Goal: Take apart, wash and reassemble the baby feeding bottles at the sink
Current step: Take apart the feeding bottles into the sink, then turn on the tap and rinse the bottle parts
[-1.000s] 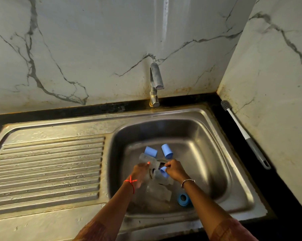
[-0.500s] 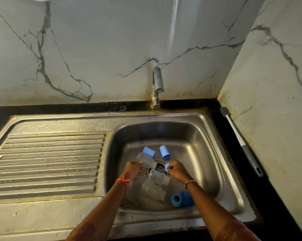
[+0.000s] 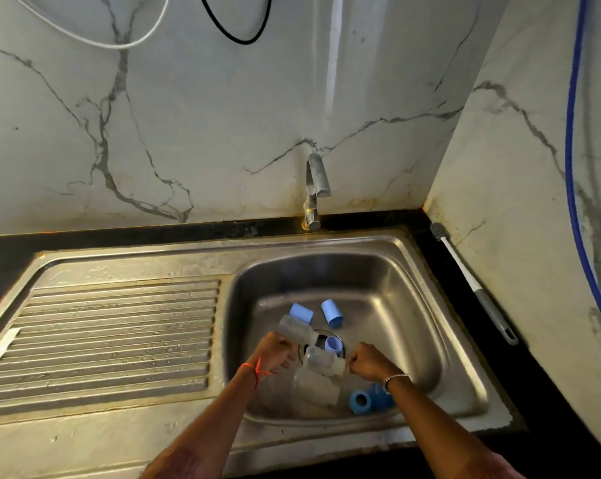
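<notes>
Clear bottle gripped by left hand; right hand curled, its hold hidden

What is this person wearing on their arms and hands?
No gloves: the left hand and right hand are bare. A red-orange thread is tied round the left wrist, a silvery bracelet circles the right, and brownish patterned sleeves show at the bottom edge.

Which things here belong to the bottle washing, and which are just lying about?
Job: clear bottles, blue caps, blue collar rings, bottle brush, tap, sink.
Lying about: blue hose, white cable, black cable.
</notes>
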